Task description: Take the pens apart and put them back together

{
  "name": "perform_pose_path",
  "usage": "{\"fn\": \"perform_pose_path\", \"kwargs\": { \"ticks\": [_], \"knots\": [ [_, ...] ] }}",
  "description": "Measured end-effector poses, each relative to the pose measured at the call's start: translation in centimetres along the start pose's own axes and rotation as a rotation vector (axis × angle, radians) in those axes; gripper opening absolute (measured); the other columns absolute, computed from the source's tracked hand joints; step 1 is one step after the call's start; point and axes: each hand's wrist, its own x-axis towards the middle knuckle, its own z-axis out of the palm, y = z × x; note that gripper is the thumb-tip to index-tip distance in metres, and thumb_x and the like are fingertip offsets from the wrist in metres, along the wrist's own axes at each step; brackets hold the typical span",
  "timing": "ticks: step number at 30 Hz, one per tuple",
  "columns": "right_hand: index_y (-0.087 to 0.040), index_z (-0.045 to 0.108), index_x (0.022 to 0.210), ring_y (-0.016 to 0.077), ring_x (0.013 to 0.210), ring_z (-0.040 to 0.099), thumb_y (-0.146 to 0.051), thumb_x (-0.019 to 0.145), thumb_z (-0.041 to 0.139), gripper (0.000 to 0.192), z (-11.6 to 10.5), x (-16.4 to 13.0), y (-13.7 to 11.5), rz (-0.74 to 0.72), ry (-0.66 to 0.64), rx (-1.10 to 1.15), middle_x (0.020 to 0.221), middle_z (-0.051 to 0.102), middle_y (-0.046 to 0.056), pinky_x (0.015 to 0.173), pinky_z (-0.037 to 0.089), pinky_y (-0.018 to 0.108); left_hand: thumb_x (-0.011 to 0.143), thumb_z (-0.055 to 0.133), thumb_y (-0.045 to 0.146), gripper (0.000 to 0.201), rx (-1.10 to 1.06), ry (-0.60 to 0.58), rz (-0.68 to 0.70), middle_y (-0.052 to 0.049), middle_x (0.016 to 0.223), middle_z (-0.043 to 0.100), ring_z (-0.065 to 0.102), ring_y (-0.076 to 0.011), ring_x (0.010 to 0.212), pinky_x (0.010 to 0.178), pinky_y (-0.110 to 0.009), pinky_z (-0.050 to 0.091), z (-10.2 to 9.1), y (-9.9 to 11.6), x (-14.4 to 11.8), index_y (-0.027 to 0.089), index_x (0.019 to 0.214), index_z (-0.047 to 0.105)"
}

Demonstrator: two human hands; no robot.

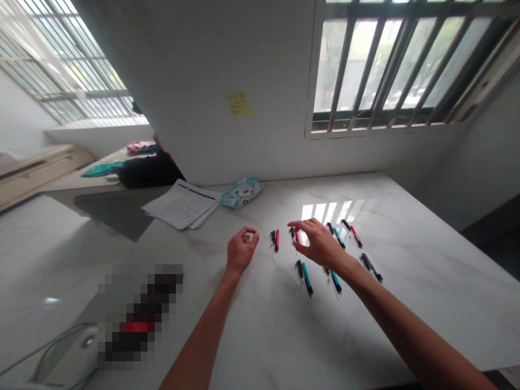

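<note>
Several sets of pen parts lie on a white marbled table (260, 336), each with a coloured barrel, a small black piece and, in some, a thin refill. My right hand (320, 244) hovers over a set with a red barrel (297, 236), partly covering it; its thumb and forefinger are apart with nothing between them. Curled closed, my left hand (241, 250) is left of another red barrel (277, 239), and no object shows in it. Nearer me are two teal barrels (307, 278) (336, 281), one partly behind my right forearm.
Further right lie another teal barrel (338, 238), a red barrel (356, 236) and a dark set (371, 267). Papers (182, 203) and a blue packet (242, 193) rest near the wall. A blurred-out dark object (142, 317) and a white device with a cable (71, 352) are at left.
</note>
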Motion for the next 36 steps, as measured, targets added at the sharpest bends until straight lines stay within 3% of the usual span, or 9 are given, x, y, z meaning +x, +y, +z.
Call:
{"fn": "perform_pose_path", "kwargs": {
  "ticks": [5, 9, 17, 23, 36],
  "knots": [
    [-0.021, 0.052, 0.15, 0.027, 0.119, 0.058, -0.015, 0.086, 0.075, 0.068, 1.7, 5.9, -0.2, -0.05, -0.19, -0.012, 0.118, 0.075, 0.01, 0.098, 0.048, 0.038, 0.087, 0.061, 0.048, 0.029, -0.004, 0.014, -0.049, 0.011, 0.046, 0.031, 0.031, -0.0104, 0.045, 0.055, -0.023, 0.029, 0.0, -2.6, 0.1, 0.02, 0.083, 0.067],
    [-0.018, 0.052, 0.151, 0.0274, 0.113, 0.062, -0.016, 0.082, 0.078, 0.073, 3.7, 8.2, 0.2, -0.045, -0.313, -0.095, 0.116, 0.076, 0.012, 0.094, 0.048, 0.036, 0.086, 0.061, 0.047, 0.027, -0.022, 0.006, -0.062, 0.01, 0.046, 0.033, 0.033, -0.0108, 0.046, 0.055, -0.022, 0.029, 0.2, -3.1, 0.0, 0.02, 0.083, 0.066],
    [-0.017, 0.052, 0.152, 0.0318, 0.118, 0.061, -0.022, 0.08, 0.079, 0.077, 6.6, 8.4, 1.1, -0.051, -0.329, -0.159, 0.125, 0.071, 0.016, 0.097, 0.048, 0.039, 0.088, 0.061, 0.047, 0.027, -0.043, -0.007, -0.064, 0.011, 0.047, 0.032, 0.033, -0.0107, 0.045, 0.055, -0.023, 0.029, 0.2, -2.7, -0.3, 0.021, 0.085, 0.067],
    [-0.018, 0.053, 0.151, 0.0321, 0.114, 0.062, -0.026, 0.079, 0.081, 0.077, 7.0, 8.2, 2.0, -0.035, -0.374, -0.184, 0.122, 0.073, 0.015, 0.095, 0.048, 0.039, 0.088, 0.061, 0.045, 0.025, -0.057, -0.032, -0.065, 0.011, 0.047, 0.03, 0.032, -0.0102, 0.045, 0.054, -0.023, 0.029, 0.6, -2.6, -0.5, 0.021, 0.084, 0.066],
    [-0.02, 0.062, 0.143, 0.0331, 0.113, 0.065, -0.024, 0.082, 0.077, 0.064, 7.3, 8.2, 1.5, -0.04, -0.373, -0.203, 0.122, 0.075, 0.014, 0.092, 0.05, 0.038, 0.088, 0.063, 0.045, 0.024, -0.065, -0.047, -0.056, 0.01, 0.048, 0.031, 0.033, -0.0104, 0.046, 0.054, -0.023, 0.028, 0.9, -2.5, -0.6, 0.021, 0.083, 0.067]
  ]
}}
